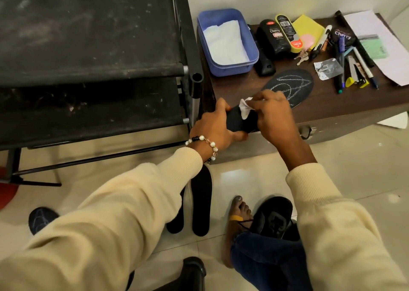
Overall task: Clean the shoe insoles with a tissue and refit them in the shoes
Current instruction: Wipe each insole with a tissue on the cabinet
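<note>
At the front edge of the dark wooden cabinet [327, 104], the left hand [215, 129] curls its fingers and thumb round one black insole [238, 120], holding it just off the cabinet's corner. The right hand [273, 113] pinches one crumpled white tissue [245, 108] and presses it on the upper face of that insole. A second insole, a stitched insole [294, 84] with white zigzag thread, lies flat on the cabinet top just behind the right hand. Two more black insoles [200, 202] lie side by side on the tiled floor [354, 169], partly hidden by the left sleeve. One black shoe [273, 218] sits on the floor beside a sandalled foot [239, 215]; a second dark piece of footwear [41, 218] shows at the lower left, mostly hidden by the sleeve.

On the cabinet top stand one blue plastic tub [228, 69] holding white tissue paper, two black Cherry polish bottles [274, 37], one Kiwi polish applicator [287, 30], a yellow cloth [309, 27], a bunch of keys [302, 57] and several pens; I cannot count the pens exactly. A beaded bracelet [204, 143] circles the left wrist.
</note>
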The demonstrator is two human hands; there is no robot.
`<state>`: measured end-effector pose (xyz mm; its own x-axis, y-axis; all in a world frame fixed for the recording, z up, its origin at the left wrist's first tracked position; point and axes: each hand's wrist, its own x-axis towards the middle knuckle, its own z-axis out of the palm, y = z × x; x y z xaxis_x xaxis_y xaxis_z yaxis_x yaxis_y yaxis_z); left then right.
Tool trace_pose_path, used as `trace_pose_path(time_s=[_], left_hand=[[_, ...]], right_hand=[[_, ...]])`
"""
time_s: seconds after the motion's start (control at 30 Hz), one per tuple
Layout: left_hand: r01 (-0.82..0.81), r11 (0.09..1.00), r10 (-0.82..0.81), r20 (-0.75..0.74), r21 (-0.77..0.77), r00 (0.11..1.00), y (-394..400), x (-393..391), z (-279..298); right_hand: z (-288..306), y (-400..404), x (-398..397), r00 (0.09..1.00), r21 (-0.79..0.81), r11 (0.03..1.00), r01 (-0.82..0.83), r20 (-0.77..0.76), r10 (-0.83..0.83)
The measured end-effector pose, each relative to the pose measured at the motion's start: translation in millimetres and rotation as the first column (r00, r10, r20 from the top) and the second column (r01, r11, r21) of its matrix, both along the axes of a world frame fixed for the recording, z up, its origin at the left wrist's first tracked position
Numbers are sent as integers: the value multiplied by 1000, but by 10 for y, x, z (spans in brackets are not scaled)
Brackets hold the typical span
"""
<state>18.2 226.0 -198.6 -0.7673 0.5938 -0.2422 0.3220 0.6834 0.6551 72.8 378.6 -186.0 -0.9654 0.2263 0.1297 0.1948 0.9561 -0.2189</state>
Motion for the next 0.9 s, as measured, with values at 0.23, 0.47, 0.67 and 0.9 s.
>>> trace_pose_path(time_s=[0.23,0.47,0.67,0.9], left_hand=[[-9,1000,9,2,-1,1000,9,7,24],[-3,1000,3,-9,-17,1000,12,0,19],[-14,1000,14,-2,-8,1000,9,-1,26],[-5,1000,5,-14,-22,1000,14,-4,22]], right_hand=[[5,-175,-51,992,-6,994,-111,66,111],[-5,4,33,984,55,987,152,79,-156],[59,-40,3,979,-1,987,-162,124,161],[39,58,69,995,24,1000,14,98,-17]])
